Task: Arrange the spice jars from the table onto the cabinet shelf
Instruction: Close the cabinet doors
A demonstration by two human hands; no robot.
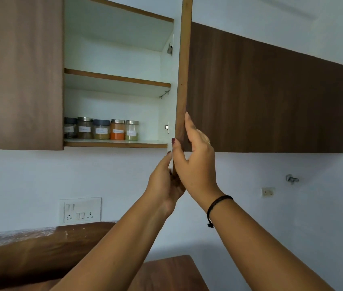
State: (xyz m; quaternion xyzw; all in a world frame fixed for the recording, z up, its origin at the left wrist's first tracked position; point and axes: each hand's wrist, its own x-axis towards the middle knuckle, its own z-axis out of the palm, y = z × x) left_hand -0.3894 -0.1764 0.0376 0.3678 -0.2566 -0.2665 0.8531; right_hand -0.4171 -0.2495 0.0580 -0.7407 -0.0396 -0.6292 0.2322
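Five jars (101, 129) sat in a row on the bottom shelf (114, 145), touching or nearly so. Both hands were on the open door (184, 70) edge — right hand (195, 164) pinched it thumb-to-fingers, left hand (164, 181) wrapped the lower corner.

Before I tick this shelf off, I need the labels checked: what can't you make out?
Head view:
- White labels on the five glass spice jars: too small, blurred.
- Leftmost dark-lidded jar: part hidden by the closed brown door.
- Left hand: fingers mostly behind the open brown wooden door and right hand.
- Brown table: covered by arms, cut by bottom edge.
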